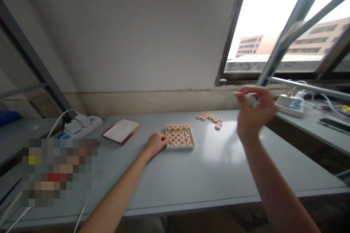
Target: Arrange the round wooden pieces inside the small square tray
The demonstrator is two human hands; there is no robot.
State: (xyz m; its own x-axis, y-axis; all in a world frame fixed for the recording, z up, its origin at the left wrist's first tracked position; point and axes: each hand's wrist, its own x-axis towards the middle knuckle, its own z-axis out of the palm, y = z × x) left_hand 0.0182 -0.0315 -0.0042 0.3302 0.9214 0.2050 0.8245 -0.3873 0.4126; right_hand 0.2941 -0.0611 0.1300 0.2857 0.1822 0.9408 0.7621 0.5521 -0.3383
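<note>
A shallow light-coloured box (180, 146) sits mid-desk, filled with round wooden Chinese chess pieces (176, 138) in rows, the back row red-marked and the others dark-marked. My left hand (156, 143) rests on the desk with its fingers closed at the box's left edge. Raised above the desk on the right, my right hand (257, 111) is blurred; its thumb and index finger curve together into a ring. Whether anything is between those fingertips I cannot make out. Beyond the box, to the right, several loose chess pieces (210, 116) lie scattered.
On the left lies a flat white panel with a reddish border (121, 131). Behind it is a power strip (90, 122) with plugs and cables. Another power strip (290, 105) and a phone (335, 125) are on the right-hand surface. Metal frame posts stand at both sides.
</note>
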